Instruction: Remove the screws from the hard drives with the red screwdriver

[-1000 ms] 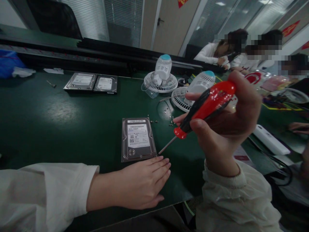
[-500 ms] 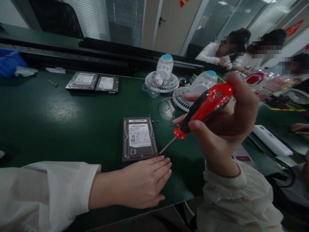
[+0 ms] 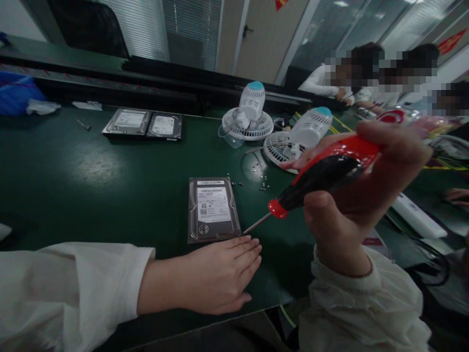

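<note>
A silver hard drive (image 3: pixel 213 209) with a white label lies flat on the green table (image 3: pixel 91 171). My left hand (image 3: pixel 220 274) rests flat on the table just in front of its near edge, fingers stretched out and together, holding nothing. My right hand (image 3: pixel 359 181) is raised to the right and wrapped round a red and black screwdriver (image 3: pixel 322 176). The screwdriver's thin shaft points down and left, with its tip close to the drive's near right corner. Several small screws (image 3: pixel 256 178) lie loose beyond the drive.
Two more hard drives (image 3: pixel 144 123) lie side by side at the back left. Two small white fans (image 3: pixel 273 127) lie at the back centre. A white power strip (image 3: pixel 417 217) and a black cable sit on the right. Other people sit at the far right.
My right hand has come closer to the camera and tilted the screwdriver flatter. Its tip has dropped slightly towards the drive's corner. My left hand has stayed in place.
</note>
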Demonstrator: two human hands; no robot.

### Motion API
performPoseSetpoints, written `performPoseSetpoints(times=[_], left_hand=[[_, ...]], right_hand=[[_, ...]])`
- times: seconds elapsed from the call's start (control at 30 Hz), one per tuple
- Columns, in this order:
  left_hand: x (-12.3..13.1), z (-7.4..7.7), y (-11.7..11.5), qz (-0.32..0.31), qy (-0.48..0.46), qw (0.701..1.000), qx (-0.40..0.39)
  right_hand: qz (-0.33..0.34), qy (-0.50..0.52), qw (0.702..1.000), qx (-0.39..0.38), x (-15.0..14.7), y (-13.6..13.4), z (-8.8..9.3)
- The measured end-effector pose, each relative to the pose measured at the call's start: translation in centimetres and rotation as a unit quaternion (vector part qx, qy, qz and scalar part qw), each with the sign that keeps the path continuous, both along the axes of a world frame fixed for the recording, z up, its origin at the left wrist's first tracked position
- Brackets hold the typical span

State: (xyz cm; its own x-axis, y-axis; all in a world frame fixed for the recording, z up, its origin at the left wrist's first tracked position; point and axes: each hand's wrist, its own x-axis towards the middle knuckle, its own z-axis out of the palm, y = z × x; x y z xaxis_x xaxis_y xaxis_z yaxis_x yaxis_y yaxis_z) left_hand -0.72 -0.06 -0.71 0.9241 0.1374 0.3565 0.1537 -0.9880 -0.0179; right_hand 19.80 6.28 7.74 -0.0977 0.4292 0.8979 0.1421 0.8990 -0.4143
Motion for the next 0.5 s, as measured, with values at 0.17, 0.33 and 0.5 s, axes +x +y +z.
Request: performPoseSetpoints(times=[0.17, 0.33, 0.5], left_hand=[[0.04, -0.03, -0.08, 0.002, 0.002, 1.000, -0.005], [0.08, -0.02, -0.10, 0.001, -0.003, 1.000, -0.006], [0.08, -0.02, -0.08, -0.001, 0.000, 1.000, -0.009]], right_hand=[[0.037, -0.031, 0.999, -0.019, 0.03, -0.17, 0.04], [-0.034, 0.006, 0.999, -0.008, -0.07, -0.22, 0.07], [0.011, 0.006, 1.000, -0.018, 0.03, -0.31, -0.08]])
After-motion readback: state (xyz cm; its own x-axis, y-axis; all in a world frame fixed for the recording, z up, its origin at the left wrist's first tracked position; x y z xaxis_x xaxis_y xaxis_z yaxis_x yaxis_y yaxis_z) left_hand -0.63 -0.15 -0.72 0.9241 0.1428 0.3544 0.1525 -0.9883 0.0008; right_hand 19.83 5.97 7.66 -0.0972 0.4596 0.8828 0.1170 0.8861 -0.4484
